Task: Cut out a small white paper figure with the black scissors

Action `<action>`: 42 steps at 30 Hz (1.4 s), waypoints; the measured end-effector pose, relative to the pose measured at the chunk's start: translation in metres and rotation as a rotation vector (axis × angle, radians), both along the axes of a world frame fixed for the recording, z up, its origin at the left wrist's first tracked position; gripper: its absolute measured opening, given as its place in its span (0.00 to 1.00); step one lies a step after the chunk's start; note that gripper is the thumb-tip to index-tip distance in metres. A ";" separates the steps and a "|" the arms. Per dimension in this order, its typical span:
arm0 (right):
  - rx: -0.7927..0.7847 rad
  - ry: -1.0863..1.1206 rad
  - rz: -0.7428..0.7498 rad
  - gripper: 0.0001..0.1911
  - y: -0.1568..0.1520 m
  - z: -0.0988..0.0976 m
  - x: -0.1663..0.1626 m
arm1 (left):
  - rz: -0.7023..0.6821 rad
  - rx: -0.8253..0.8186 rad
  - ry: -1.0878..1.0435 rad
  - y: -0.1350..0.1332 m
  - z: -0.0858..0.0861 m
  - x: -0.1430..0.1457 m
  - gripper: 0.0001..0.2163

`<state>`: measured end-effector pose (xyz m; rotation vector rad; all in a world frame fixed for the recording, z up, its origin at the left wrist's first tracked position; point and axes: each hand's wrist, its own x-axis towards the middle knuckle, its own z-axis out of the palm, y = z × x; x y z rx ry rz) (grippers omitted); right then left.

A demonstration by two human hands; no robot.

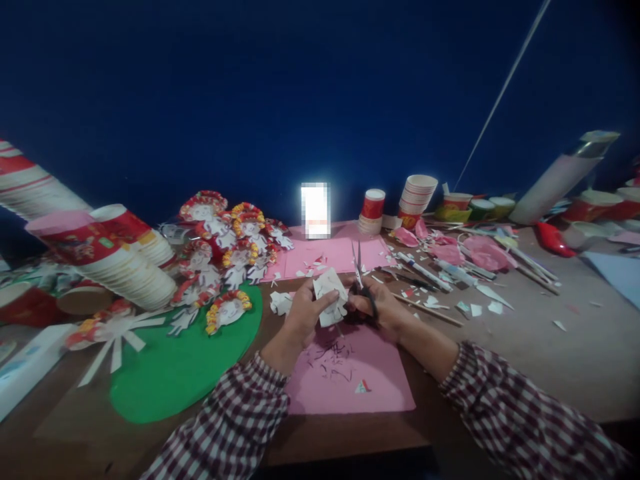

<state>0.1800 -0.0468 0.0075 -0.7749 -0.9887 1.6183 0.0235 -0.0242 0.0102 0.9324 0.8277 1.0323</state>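
Observation:
My left hand (304,310) is closed on a piece of white paper (327,283) with a ragged, cut outline and faint marks on it. In my right hand (383,308) is a pair of black-handled scissors (357,260), blades pointing up and away from me and slightly apart. The paper's right edge lies close to my right fingers; whether they touch it I cannot tell. Below both hands a pink sheet (380,380) lies on the table, strewn with thin dark clippings (330,360) and a small coloured scrap (362,386). A crumpled white piece (281,303) lies left of my left hand.
At left, a green oval sheet (165,373) bears several paper figures (227,312) with red and yellow frills. Stacked paper cups (125,267) lean behind it. Pens (425,272), sticks (430,310), pink paper (487,253) and scraps spread to the right. More cups (417,193) stand at the back.

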 end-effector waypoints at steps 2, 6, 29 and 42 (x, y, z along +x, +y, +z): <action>-0.007 -0.016 -0.009 0.24 0.000 -0.001 0.001 | -0.017 0.012 -0.011 0.001 -0.001 0.000 0.23; -0.049 -0.025 -0.018 0.22 0.000 -0.003 0.001 | -0.031 0.066 -0.029 0.002 -0.004 -0.001 0.21; -0.093 -0.077 0.010 0.23 -0.001 0.002 0.000 | 0.051 -0.068 -0.009 -0.002 -0.001 0.000 0.24; -0.108 -0.113 -0.006 0.21 -0.002 0.005 0.001 | -0.005 -0.039 -0.056 0.000 -0.004 -0.002 0.25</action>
